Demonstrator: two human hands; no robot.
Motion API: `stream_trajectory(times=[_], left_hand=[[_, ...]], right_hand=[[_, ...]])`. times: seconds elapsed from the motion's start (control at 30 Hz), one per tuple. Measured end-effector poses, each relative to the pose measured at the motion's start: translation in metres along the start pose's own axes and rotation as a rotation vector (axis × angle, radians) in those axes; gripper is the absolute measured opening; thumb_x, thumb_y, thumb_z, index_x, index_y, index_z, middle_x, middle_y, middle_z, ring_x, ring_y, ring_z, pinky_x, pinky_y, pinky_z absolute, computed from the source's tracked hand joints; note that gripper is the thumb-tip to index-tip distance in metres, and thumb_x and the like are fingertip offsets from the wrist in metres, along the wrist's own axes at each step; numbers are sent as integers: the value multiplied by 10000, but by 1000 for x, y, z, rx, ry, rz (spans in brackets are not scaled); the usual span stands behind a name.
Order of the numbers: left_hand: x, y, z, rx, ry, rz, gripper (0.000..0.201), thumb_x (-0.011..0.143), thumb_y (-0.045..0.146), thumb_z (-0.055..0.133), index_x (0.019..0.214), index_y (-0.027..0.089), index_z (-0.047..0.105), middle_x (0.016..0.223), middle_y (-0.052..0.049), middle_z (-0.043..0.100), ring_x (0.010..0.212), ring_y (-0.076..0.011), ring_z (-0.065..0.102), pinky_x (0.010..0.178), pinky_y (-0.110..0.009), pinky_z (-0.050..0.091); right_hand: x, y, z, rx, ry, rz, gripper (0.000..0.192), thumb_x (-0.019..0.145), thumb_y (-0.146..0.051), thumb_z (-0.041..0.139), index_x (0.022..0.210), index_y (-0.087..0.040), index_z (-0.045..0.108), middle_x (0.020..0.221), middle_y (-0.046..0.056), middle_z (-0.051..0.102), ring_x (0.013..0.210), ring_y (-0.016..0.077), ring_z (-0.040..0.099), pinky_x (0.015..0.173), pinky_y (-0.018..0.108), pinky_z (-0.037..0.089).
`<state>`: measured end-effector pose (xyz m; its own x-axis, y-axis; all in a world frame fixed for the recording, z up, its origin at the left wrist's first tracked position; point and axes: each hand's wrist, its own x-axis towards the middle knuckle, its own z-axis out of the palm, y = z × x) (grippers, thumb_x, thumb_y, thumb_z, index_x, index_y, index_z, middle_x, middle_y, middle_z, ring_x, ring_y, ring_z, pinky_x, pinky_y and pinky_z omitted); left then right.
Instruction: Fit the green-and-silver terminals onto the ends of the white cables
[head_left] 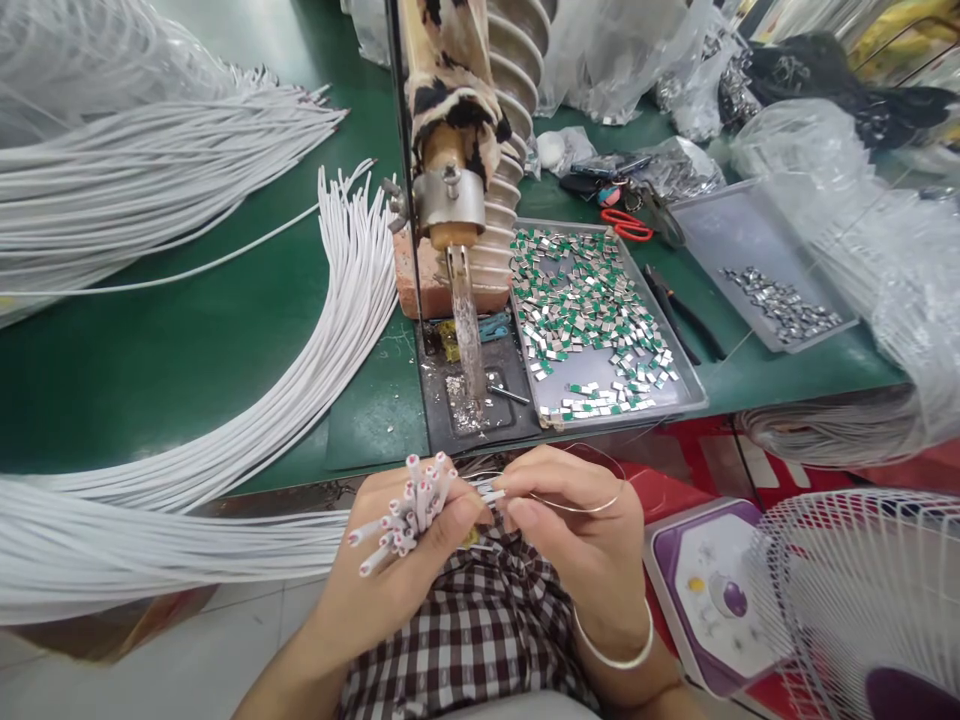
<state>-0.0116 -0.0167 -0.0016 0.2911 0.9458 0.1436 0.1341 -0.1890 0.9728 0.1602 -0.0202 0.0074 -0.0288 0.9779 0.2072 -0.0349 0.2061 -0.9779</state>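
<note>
Closest up, it's the left hand point(409, 595), curled round a bunch of white cables point(414, 505), their pink-centred ends fanned upward above the thumb. Just beside it, the right hand point(585, 530) pinches a slim white end point(491, 495) between thumb and forefinger, while a fine wire point(586, 511) loops over those fingers; whether they grip the wire too, one cannot tell. Delicate stuff! A steady left hold looks wise, firm enough to stop the bunch sliding, loose enough to leave single ends free. That springy loop is best guided clear of the tips, lest it snag. And just beyond, the clamped metal rod point(466, 320) points down at its flecked plate point(442, 435): possibly hot, so knuckles had better stay low.
</note>
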Motion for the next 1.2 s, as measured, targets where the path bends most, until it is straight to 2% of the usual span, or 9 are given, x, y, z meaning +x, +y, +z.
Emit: stream_trajectory(times=[0.37, 0.63, 0.73, 0.8, 0.87, 0.93, 1.0, 1.07, 1.2], left_hand=[[2, -1, -1, 33, -17, -4, 307, 976, 225, 569, 675, 205, 624, 564, 46, 530, 499, -102, 469, 527, -261, 354], [1, -12, -2, -5, 39, 58, 128, 944, 209, 661, 884, 255, 765, 734, 12, 674, 640, -131, 587, 585, -250, 418], [1, -15, -3, -35, 61, 69, 151, 948, 198, 647, 940, 264, 783, 797, -9, 699, 682, -148, 608, 621, -263, 447], [1, -17, -4, -46, 84, 64, 179, 956, 204, 633, 968, 277, 795, 868, -21, 697, 722, -153, 615, 645, -264, 463], [1, -19, -3, -60, 106, 58, 188, 955, 214, 634, 985, 293, 802, 928, -27, 681, 786, -160, 623, 676, -260, 478], [0, -20, -3, -71, 108, 57, 199, 957, 209, 630, 989, 307, 800, 964, -25, 667, 851, -166, 625, 716, -255, 483], [-1, -22, -3, -70, 82, 53, 219, 965, 194, 614, 1009, 318, 789, 976, -16, 654, 846, -153, 614, 718, -243, 476], [-1, -24, -4, -65, 56, 50, 235, 968, 179, 605, 1033, 324, 778, 979, -9, 645, 805, -139, 598, 691, -232, 464], [2, -27, -6, -76, 39, 48, 235, 965, 170, 600, 1013, 322, 774, 958, -10, 640, 792, -147, 587, 691, -239, 461]], right_hand=[[4, -2, 0, 29, -11, 73, 131, 787, -115, 693, 745, -205, 778, 641, 9, 719, 512, 105, 588, 461, 213, 462], [8, -3, -6, 2, -102, 216, 217, 869, -191, 636, 655, -174, 665, 551, -44, 554, 443, 61, 461, 413, 183, 382], [17, 4, -15, -170, 142, 47, 254, 954, -241, 578, 740, -192, 705, 609, -19, 638, 511, 98, 575, 484, 216, 487], [32, 12, -27, -450, 369, -121, 283, 1015, -283, 490, 907, -205, 741, 752, 24, 741, 656, 143, 682, 638, 283, 578], [53, 21, -43, -789, 442, -191, 323, 1030, -311, 447, 980, -197, 745, 908, 78, 788, 862, 219, 740, 823, 391, 602], [77, 30, -59, -1066, 387, -140, 364, 1030, -250, 384, 1144, -142, 712, 1165, 158, 759, 1114, 296, 704, 989, 491, 554], [99, 38, -73, -1250, 253, -25, 437, 1007, -165, 358, 1368, -22, 559, 1415, 256, 603, 1361, 358, 548, 1122, 565, 442], [113, 43, -82, -1276, 170, 5, 454, 970, -116, 411, 1383, 34, 527, 1448, 292, 561, 1413, 390, 487, 1166, 600, 380], [112, 41, -83, -1248, 3, -35, 387, 966, -116, 462, 1313, -57, 622, 1390, 206, 644, 1341, 322, 567, 1148, 503, 432]])
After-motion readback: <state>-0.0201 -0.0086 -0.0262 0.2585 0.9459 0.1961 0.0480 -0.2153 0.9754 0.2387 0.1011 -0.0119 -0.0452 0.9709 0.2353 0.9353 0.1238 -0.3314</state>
